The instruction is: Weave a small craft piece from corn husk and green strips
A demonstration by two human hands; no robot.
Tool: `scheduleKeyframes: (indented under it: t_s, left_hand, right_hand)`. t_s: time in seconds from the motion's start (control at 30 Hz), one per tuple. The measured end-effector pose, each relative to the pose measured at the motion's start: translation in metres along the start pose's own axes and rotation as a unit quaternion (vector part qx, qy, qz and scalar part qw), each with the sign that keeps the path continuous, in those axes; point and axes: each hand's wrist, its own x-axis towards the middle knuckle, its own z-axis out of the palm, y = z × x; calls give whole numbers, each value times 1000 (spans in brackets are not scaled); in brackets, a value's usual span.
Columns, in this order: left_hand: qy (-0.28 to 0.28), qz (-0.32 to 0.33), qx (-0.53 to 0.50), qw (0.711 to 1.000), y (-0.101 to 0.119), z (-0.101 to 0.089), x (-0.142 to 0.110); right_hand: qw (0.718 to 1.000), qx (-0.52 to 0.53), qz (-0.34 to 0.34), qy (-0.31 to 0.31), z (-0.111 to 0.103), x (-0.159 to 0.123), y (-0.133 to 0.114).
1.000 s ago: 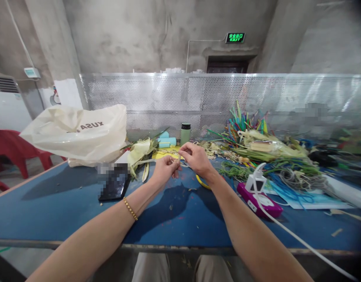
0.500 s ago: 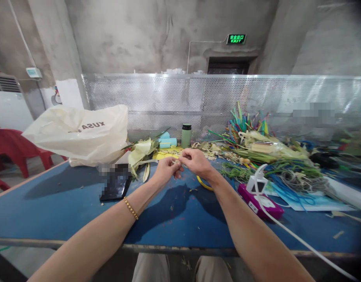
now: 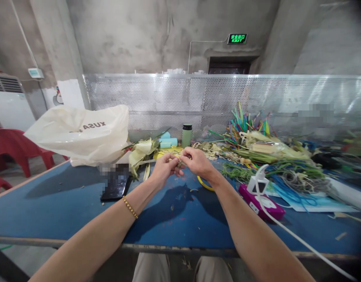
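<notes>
Above the blue table (image 3: pixel 80 219), my two hands meet fingertip to fingertip. My left hand (image 3: pixel 164 169) is closed in a pinch on a small pale strip (image 3: pixel 179 163) that looks like dried plant fibre. From the other side, the fingers of my right hand (image 3: pixel 197 161) pinch the same piece. Most of it is hidden by the fingers, so its full shape cannot be made out. A yellow ring-shaped thing (image 3: pixel 204 185) lies partly behind my right wrist. Pale husk leaves (image 3: pixel 141 152) are heaped to the left of my left hand.
A phone (image 3: pixel 116 188) and a large white plastic bag (image 3: pixel 80 133) are on the left. Behind the hands stands a green bottle (image 3: pixel 186 136). At right are a purple power strip (image 3: pixel 264 205) with a white cable, tangled cords (image 3: pixel 300 180) and coloured stems (image 3: pixel 248 121). A perforated metal screen (image 3: pixel 145 98) spans the back.
The pale strip stood up between my fingertips a second ago; now it is mostly covered by them. My fingers have shifted slightly, and both hands stay together in the same place.
</notes>
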Motion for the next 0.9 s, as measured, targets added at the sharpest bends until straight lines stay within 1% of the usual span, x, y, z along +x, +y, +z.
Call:
scheduleKeyframes:
  t_s: [0.17,0.33,0.53,0.7,0.77,0.9]
  left_hand:
    - [-8,14,6,1000,0,0,1]
    - [-25,-7,7,1000,4,2,-2]
    - [-36,-32,21,999,8,5,-4]
    - [-49,-16,23,998,5,2,-1]
    - [-53,-13,12,998,2,-1,0]
    - [-38,-9,-4,999,2,-5,1]
  right_hand:
    - [1000,26,7,-1,-1,0,0]
    - [999,47,2,-10,-5,0,-1]
    - [997,68,-3,-42,-7,-2,-1]
    - [997,70,1,-45,-8,-3,-4]
    - [998,45,-12,-36,-7,-3,-5]
    - [999,-14,-34,11,-4,-3,-7]
